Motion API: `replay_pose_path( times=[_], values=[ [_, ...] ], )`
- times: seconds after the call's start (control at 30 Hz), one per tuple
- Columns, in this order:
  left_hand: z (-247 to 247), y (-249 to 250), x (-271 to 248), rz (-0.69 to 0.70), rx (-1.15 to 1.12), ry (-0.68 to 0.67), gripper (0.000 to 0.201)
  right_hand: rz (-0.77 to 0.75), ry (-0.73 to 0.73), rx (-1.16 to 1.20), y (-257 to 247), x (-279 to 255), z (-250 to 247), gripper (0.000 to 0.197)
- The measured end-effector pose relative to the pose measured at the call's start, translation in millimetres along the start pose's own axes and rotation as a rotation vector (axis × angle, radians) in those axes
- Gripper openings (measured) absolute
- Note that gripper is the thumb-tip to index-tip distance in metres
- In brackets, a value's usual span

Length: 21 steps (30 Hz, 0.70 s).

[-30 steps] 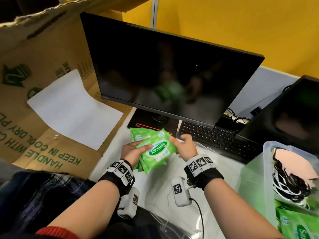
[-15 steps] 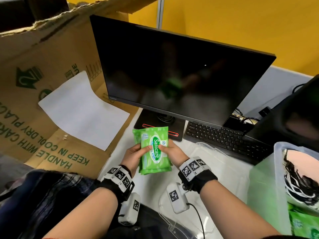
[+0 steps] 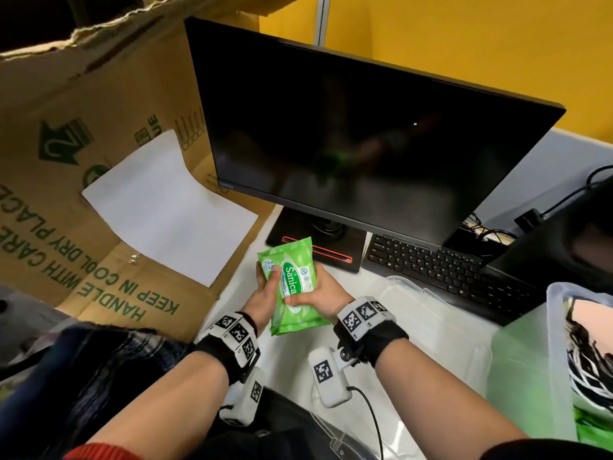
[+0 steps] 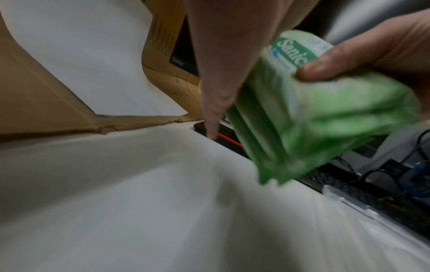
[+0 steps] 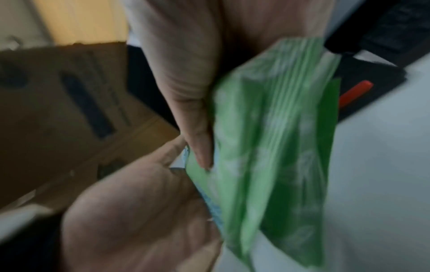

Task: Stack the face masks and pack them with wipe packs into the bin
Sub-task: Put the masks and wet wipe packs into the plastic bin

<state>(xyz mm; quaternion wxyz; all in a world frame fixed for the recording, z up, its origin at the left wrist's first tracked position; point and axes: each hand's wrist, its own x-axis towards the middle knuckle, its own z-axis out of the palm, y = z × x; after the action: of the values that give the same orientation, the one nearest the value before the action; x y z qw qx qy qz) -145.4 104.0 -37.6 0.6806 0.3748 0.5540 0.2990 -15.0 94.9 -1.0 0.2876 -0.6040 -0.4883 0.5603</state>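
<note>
Between both hands, above the white worktop, sits a stack of soft green plastic wipe packs (image 3: pixel 292 287); left hand (image 3: pixel 265 295) and right hand (image 3: pixel 320 293) clasp its sides (likely slippery, squashy, so hold the long edges).

green wipe packs (image 3: pixel 292 287) stacked, held above the table, face masks (image 3: pixel 587 360) in clear bin (image 3: pixel 552 343) at right

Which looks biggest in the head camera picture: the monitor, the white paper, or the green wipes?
1. monitor
2. white paper
3. green wipes, held by both hands

The wipes sit nearer the camera, yet look smallest.
</note>
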Motion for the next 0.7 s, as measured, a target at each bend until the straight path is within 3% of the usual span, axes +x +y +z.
replay_pose_path(
  times=[0.1,0.17,0.23,0.33,0.5,0.7],
  values=[
    [-6.0,7.8,-1.2,0.084,0.008,0.142,0.069,-0.072,0.080,-0.458,-6.8,5.5,-3.9,0.075],
    [-15.6,10.7,-3.0,0.157,0.092,0.240,0.092,-0.130,0.087,-0.787,-10.7,6.7,-7.3,0.076],
    [-23.8,9.4,-3.8,0.219,0.312,0.202,0.105,-0.161,0.032,-0.949,-7.1,10.0,-6.2,0.075],
    [-23.4,1.9,-1.1,0.268,0.590,0.055,0.099,-0.176,-0.063,-1.087,5.1,13.9,3.9,0.080],
    [-23.3,-1.4,5.5,0.297,0.718,0.066,0.078,-0.082,-0.022,-1.196,21.6,11.6,-6.8,0.087],
    [-20.8,-0.4,9.2,0.285,0.848,0.049,0.069,-0.091,0.006,-1.301,20.9,17.1,-1.9,0.057]
  ],
)
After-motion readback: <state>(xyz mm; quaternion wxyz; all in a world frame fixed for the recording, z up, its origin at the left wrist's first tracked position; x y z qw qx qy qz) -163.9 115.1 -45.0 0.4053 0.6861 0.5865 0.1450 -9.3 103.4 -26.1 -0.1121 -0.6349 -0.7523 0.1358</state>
